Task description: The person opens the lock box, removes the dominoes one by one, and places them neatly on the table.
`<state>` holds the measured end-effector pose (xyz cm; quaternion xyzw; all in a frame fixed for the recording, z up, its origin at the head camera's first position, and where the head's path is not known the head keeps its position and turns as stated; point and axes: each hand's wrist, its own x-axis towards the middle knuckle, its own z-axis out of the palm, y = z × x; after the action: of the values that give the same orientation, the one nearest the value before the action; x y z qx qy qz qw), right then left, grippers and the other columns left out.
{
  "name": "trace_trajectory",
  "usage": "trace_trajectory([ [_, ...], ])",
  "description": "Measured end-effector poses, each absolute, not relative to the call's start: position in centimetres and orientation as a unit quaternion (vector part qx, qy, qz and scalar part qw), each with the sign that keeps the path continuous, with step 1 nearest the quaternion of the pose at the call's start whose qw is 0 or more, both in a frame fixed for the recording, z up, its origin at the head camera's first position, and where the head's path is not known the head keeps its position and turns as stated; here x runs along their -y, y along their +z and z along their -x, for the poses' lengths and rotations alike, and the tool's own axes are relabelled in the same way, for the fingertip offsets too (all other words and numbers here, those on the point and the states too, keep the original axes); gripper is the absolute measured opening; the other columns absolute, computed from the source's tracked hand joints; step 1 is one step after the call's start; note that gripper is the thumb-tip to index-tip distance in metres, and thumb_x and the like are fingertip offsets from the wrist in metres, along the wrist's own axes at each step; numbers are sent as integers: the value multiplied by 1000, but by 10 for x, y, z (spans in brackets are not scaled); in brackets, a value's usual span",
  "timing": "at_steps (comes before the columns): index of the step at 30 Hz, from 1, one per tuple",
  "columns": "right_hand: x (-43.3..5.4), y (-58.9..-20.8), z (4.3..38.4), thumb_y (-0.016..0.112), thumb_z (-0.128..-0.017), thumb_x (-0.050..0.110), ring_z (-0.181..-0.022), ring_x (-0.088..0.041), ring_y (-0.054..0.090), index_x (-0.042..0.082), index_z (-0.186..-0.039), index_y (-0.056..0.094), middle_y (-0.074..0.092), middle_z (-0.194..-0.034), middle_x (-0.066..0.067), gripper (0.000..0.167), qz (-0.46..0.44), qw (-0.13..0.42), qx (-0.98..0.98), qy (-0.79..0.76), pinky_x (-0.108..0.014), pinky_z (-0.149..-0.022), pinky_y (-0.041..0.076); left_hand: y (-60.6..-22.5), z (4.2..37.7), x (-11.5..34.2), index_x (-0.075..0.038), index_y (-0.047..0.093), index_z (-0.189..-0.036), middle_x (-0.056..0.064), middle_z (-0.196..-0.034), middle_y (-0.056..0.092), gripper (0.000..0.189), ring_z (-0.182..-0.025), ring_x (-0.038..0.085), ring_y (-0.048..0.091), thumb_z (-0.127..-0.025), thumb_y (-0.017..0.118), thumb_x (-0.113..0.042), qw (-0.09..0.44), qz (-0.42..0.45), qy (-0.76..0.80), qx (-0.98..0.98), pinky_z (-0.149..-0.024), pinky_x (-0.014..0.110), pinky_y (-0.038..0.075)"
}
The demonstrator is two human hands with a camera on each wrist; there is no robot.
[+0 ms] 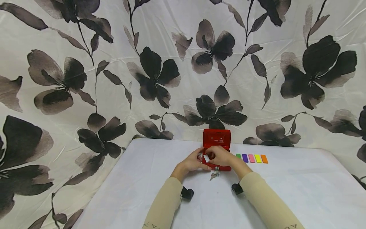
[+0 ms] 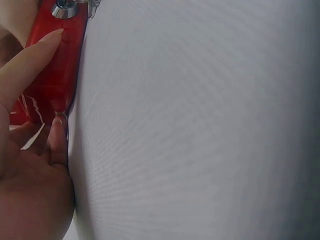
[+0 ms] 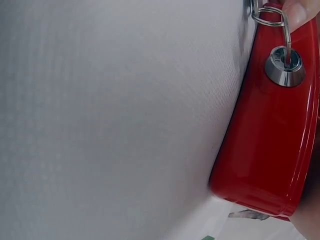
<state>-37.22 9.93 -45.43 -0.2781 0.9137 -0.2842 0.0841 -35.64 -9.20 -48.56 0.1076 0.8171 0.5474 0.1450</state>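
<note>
A small red metal cash box stands on the table with its lid raised. My left hand grips the box's left side, its thumb lying along the front wall. Over the box, my right hand curls its fingers and pinches a small white piece; the rest of that piece is hidden. A round lock sits in the front wall with a key in it. From its ring hangs another key. The hands cover most of the box's inside.
Right of the box lies a row of small coloured pieces, among them a purple one, a yellow one and an orange one. All stand on a white-covered table. Behind it hangs a flowered cloth.
</note>
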Motion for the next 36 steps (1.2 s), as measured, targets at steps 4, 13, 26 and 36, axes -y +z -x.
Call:
trace_trajectory([
  [4,-98,-454,371,80,-88,7,-94,-21,60,3,-127,68,69,-108,-6,41,284,80,-915,-276,-41,-94,55,-486,356,92,-17,43,-154,7,-101,52,96,-99,23,47,-73,94,-16,144,-109,545,-818,-79,36,42],
  [13,-97,-457,370,80,-89,7,-97,-21,60,3,-124,71,67,-114,-8,37,283,72,-918,-269,-41,-95,55,-487,355,91,-15,42,-155,8,-100,51,96,-98,22,46,-74,93,-15,139,-110,540,-823,-78,34,42],
  [26,-95,-458,372,80,-89,10,-100,-19,58,5,-119,73,65,-114,-6,32,279,69,-921,-262,-39,-96,54,-486,355,91,-16,41,-156,7,-100,53,95,-97,22,47,-75,92,-16,133,-110,531,-829,-78,33,44],
  [36,-96,-455,369,79,-91,11,-99,-20,58,5,-119,68,67,-109,-6,31,300,79,-912,-269,-43,-97,53,-485,354,92,-16,40,-157,7,-100,52,98,-96,22,47,-74,93,-16,136,-113,533,-827,-78,34,42],
])
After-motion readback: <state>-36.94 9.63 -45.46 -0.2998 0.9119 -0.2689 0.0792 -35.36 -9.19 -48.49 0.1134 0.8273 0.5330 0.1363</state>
